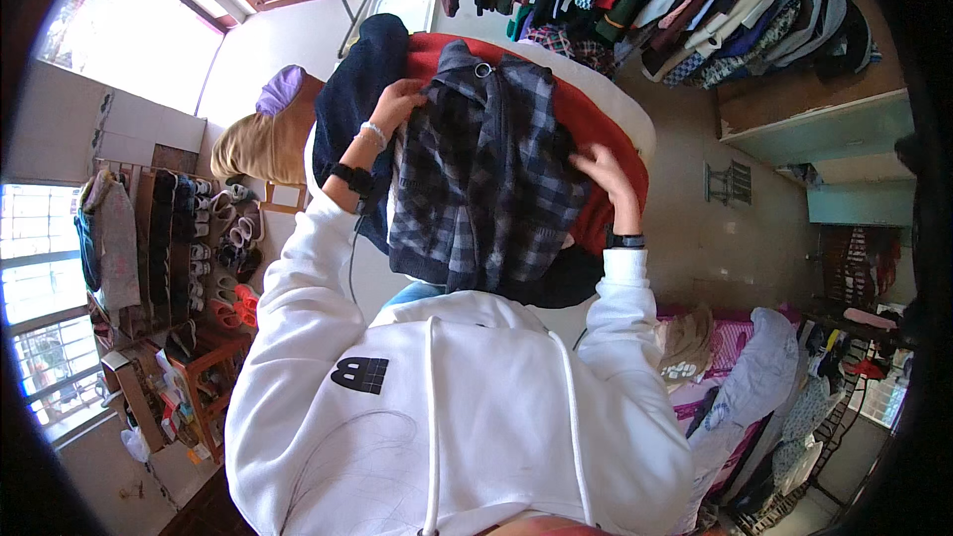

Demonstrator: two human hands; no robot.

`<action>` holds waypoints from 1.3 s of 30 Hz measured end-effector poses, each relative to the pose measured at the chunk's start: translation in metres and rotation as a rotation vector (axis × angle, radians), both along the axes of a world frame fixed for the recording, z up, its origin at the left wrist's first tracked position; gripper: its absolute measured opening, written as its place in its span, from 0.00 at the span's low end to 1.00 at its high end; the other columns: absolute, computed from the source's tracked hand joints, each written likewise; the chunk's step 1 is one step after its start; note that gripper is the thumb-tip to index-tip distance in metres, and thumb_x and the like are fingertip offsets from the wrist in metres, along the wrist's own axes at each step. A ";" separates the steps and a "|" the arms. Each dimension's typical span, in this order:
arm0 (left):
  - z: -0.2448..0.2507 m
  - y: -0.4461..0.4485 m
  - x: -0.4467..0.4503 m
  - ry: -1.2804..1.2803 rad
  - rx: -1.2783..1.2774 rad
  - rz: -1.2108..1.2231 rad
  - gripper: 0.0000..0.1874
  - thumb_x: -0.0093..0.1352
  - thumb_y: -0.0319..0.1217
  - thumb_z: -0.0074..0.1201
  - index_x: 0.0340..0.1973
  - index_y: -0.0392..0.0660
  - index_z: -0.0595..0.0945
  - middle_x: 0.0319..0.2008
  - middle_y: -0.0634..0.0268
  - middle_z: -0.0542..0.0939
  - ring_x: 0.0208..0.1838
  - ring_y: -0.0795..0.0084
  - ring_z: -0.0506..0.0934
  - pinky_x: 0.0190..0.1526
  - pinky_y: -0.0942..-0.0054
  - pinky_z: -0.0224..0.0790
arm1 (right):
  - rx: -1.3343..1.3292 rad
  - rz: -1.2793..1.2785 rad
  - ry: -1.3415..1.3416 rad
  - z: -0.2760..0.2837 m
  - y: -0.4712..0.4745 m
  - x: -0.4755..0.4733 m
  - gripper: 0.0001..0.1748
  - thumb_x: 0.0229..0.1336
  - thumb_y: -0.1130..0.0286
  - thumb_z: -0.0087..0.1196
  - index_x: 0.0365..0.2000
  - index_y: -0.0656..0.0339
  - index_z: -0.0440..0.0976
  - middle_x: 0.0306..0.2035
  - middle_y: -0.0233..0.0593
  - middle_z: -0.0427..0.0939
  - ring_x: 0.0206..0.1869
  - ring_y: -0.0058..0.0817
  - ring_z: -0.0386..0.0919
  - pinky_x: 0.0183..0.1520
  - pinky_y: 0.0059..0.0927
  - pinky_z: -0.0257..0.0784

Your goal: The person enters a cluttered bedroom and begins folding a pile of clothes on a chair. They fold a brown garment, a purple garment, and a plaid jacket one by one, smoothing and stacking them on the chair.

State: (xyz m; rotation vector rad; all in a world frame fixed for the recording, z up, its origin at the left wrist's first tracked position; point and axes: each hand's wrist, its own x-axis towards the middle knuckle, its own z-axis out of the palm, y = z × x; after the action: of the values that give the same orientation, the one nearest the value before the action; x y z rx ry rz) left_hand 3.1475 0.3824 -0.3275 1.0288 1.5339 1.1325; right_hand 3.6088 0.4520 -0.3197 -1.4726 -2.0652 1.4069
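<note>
A dark grey and black checked garment [491, 171] with a zip and a ring pull near its collar lies spread before me. Under it are a red cloth [595, 119], a dark navy garment [350, 104] at the left and a black one [558, 283] at the near right, on a white round surface [642, 123]. My left hand [398, 100] touches the checked garment's upper left edge; whether the fingers grip it cannot be told. At its right edge is my right hand [601, 167], slightly blurred, fingers apart and nothing visibly held.
Many clothes [670, 0] hang at the top right. A small grey stool [728, 182] stands on the floor at right. At left are a chair draped with brown cloth [260, 141] and a shoe rack [171, 238]. Bedding [752, 365] lies at the lower right.
</note>
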 end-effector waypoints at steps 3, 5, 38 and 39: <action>0.001 0.042 0.007 -0.316 -0.004 0.075 0.23 0.69 0.38 0.62 0.52 0.35 0.79 0.42 0.65 0.83 0.43 0.74 0.79 0.47 0.76 0.73 | 0.171 -0.210 0.338 0.008 0.045 -0.032 0.33 0.62 0.50 0.60 0.55 0.69 0.73 0.53 0.42 0.78 0.56 0.31 0.74 0.62 0.32 0.66; 0.003 0.063 0.013 -0.255 -0.207 0.000 0.23 0.69 0.43 0.63 0.47 0.35 0.83 0.38 0.65 0.84 0.39 0.73 0.81 0.43 0.74 0.74 | -0.038 -0.210 0.184 0.017 0.075 -0.064 0.37 0.64 0.44 0.55 0.59 0.68 0.70 0.58 0.43 0.75 0.61 0.31 0.71 0.65 0.32 0.63; 0.257 -0.013 0.067 0.571 0.927 -0.484 0.14 0.62 0.25 0.62 0.44 0.48 0.87 0.52 0.58 0.75 0.53 0.61 0.74 0.50 0.64 0.73 | -0.898 -0.262 1.182 0.160 -0.001 -0.100 0.29 0.67 0.48 0.51 0.54 0.64 0.76 0.51 0.43 0.82 0.51 0.35 0.81 0.57 0.39 0.76; 0.253 -0.029 0.072 0.605 0.900 -0.480 0.19 0.59 0.21 0.63 0.45 0.52 0.88 0.50 0.59 0.75 0.50 0.59 0.75 0.48 0.64 0.74 | -0.959 -0.252 1.102 0.156 -0.009 -0.099 0.33 0.67 0.46 0.51 0.58 0.64 0.73 0.53 0.41 0.81 0.51 0.33 0.81 0.58 0.37 0.75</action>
State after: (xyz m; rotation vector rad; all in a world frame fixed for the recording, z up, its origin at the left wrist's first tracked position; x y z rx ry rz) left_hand 3.2192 0.3537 -0.0749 2.3722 1.0463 1.2237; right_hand 3.5096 0.4430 -0.1640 -0.7081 -0.5177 2.4228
